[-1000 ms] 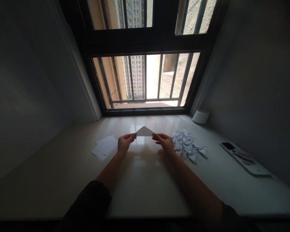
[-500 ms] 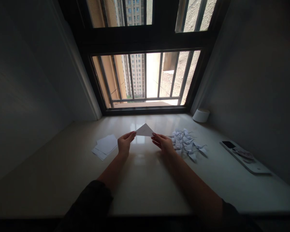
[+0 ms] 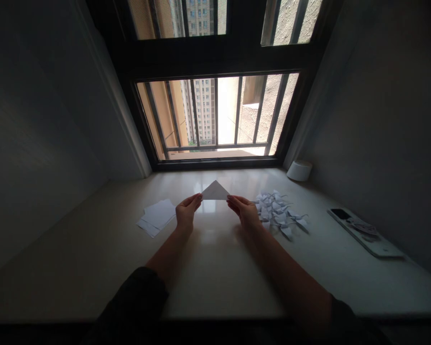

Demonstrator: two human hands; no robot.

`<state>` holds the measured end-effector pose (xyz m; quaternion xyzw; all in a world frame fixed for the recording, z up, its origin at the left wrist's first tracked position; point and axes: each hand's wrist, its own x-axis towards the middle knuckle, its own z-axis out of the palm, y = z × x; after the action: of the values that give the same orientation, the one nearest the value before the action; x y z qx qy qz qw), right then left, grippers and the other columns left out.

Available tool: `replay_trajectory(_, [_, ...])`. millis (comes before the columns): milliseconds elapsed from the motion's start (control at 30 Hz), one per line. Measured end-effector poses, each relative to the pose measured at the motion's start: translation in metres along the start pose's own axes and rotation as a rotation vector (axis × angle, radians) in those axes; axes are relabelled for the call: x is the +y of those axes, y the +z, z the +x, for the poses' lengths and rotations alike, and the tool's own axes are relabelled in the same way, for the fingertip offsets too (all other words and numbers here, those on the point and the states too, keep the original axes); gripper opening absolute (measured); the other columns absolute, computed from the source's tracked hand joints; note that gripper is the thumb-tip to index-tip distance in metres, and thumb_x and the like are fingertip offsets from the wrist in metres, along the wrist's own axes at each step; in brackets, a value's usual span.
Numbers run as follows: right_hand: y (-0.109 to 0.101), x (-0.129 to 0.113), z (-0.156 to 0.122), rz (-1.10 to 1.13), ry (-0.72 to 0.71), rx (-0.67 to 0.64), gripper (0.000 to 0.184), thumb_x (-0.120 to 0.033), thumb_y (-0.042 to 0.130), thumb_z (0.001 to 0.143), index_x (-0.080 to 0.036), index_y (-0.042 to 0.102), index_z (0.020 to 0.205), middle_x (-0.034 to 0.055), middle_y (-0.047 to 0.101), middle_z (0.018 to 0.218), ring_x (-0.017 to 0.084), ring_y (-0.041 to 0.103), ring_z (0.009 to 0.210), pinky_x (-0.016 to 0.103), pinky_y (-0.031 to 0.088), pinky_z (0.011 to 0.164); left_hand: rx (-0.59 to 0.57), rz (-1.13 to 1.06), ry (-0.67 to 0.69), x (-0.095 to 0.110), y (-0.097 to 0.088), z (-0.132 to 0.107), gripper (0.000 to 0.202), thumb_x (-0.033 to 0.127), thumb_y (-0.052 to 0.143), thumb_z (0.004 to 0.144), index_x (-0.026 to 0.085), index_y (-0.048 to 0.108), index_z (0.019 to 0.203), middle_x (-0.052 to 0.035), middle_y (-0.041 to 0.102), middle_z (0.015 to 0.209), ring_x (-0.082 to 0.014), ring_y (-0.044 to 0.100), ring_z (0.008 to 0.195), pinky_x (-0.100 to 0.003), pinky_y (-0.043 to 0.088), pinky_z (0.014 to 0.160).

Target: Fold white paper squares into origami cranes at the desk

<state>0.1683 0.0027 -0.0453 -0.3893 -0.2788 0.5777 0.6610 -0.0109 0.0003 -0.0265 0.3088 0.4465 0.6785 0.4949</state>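
A white sheet of paper (image 3: 215, 191), folded into a triangle, is held up between my two hands with its point away from me and its long edge towards me. My left hand (image 3: 187, 211) pinches the left corner between thumb and fingers. The right corner is pinched by my right hand (image 3: 244, 211). Beside my left hand lies a small stack of white paper sheets (image 3: 158, 214). Just right of my right hand is a heap of folded white paper cranes (image 3: 278, 211), partly hidden behind that hand.
All of this is on a pale, glossy windowsill (image 3: 215, 273) below a barred window (image 3: 217, 117). A white rounded object (image 3: 299, 170) stands in the back right corner. Along the right wall lies a phone (image 3: 366, 233) with a ring-like attachment on its back.
The folded paper has levelled out, its right corner rising slightly with my right hand. Both hands keep their pinch, and the stack and cranes stay put.
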Motion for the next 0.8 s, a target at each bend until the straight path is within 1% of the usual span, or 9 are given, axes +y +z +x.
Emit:
replay_trajectory(100, [-0.001,-0.002,0.001,-0.057,-0.082,-0.007,0.027,-0.032,0.083,0.050,-0.017,0.071,0.070,0.0025,0.071,0.070,0.016,0.066,0.070,0.030,0.055,0.073,-0.038,0.075,-0.006,0.001,-0.001,-0.001,0.044,0.033,0.082,0.053,0.013,0.070,0.091,-0.0072,0.070,0.084,-0.0154,0.065,0.076,-0.031,0.051,0.077])
replay_trajectory(200, [-0.003,-0.003,0.001,-0.160,-0.154,-0.049,0.028,-0.034,0.083,0.051,-0.018,0.072,0.071,0.0029,0.071,0.069,0.016,0.065,0.068,0.031,0.053,0.070,-0.113,0.265,0.118,0.007,-0.004,0.001,0.053,0.040,0.077,0.060,0.016,0.065,0.106,-0.0079,0.069,0.086,-0.0187,0.065,0.081,-0.032,0.050,0.075])
replay_trajectory(267, [-0.002,-0.005,-0.002,-0.215,-0.178,-0.099,0.028,-0.035,0.082,0.051,-0.018,0.072,0.071,0.0031,0.071,0.069,0.016,0.064,0.066,0.031,0.052,0.068,-0.173,0.353,0.209,0.014,-0.006,0.003,0.058,0.041,0.077,0.060,0.017,0.062,0.111,-0.0095,0.069,0.091,-0.0209,0.064,0.088,-0.032,0.048,0.079])
replay_trajectory(333, [0.001,-0.008,-0.006,-0.269,-0.195,-0.151,0.026,-0.036,0.081,0.052,-0.018,0.072,0.069,0.0029,0.070,0.066,0.016,0.063,0.063,0.030,0.050,0.065,-0.276,0.374,0.172,0.021,-0.007,0.005,0.067,0.042,0.077,0.061,0.020,0.056,0.121,-0.0112,0.068,0.100,-0.0229,0.064,0.093,-0.033,0.048,0.081])
replay_trajectory(433, [0.005,-0.011,-0.013,-0.329,-0.206,-0.240,0.025,-0.037,0.079,0.056,-0.018,0.071,0.071,0.0038,0.071,0.069,0.016,0.063,0.064,0.029,0.049,0.064,-0.396,0.387,0.020,0.026,-0.007,0.004,0.077,0.043,0.076,0.061,0.021,0.048,0.129,-0.0113,0.070,0.095,-0.0225,0.066,0.083,-0.033,0.049,0.075])
replay_trajectory(533, [0.006,-0.011,-0.016,-0.353,-0.205,-0.264,0.027,-0.038,0.079,0.057,-0.017,0.071,0.071,0.0049,0.071,0.071,0.017,0.063,0.065,0.031,0.050,0.065,-0.419,0.368,-0.011,0.023,-0.004,0.000,0.070,0.043,0.076,0.061,0.019,0.054,0.124,-0.0093,0.072,0.086,-0.0207,0.066,0.074,-0.030,0.049,0.069])
replay_trajectory(667, [0.007,-0.009,-0.015,-0.368,-0.241,-0.274,0.028,-0.039,0.077,0.059,-0.018,0.069,0.076,0.0050,0.071,0.076,0.019,0.065,0.071,0.032,0.051,0.069,-0.323,0.336,0.117,0.014,0.000,-0.005,0.057,0.042,0.077,0.060,0.016,0.065,0.109,-0.0077,0.072,0.082,-0.0203,0.066,0.073,-0.028,0.049,0.068])
replay_trajectory(733, [0.009,-0.007,-0.015,-0.389,-0.292,-0.285,0.030,-0.038,0.075,0.061,-0.019,0.068,0.084,0.0055,0.071,0.084,0.020,0.066,0.076,0.032,0.052,0.070,-0.323,0.345,0.168,0.011,0.002,-0.008,0.052,0.041,0.076,0.060,0.015,0.067,0.104,-0.0080,0.072,0.084,-0.0207,0.066,0.075,-0.028,0.049,0.069])
replay_trajectory(800, [0.011,-0.005,-0.017,-0.432,-0.349,-0.306,0.034,-0.037,0.074,0.064,-0.021,0.068,0.093,0.0059,0.071,0.094,0.021,0.065,0.082,0.032,0.052,0.071,-0.361,0.356,0.190,0.009,0.004,-0.011,0.047,0.041,0.074,0.063,0.016,0.068,0.102,-0.0079,0.072,0.086,-0.0209,0.066,0.077,-0.029,0.050,0.070])
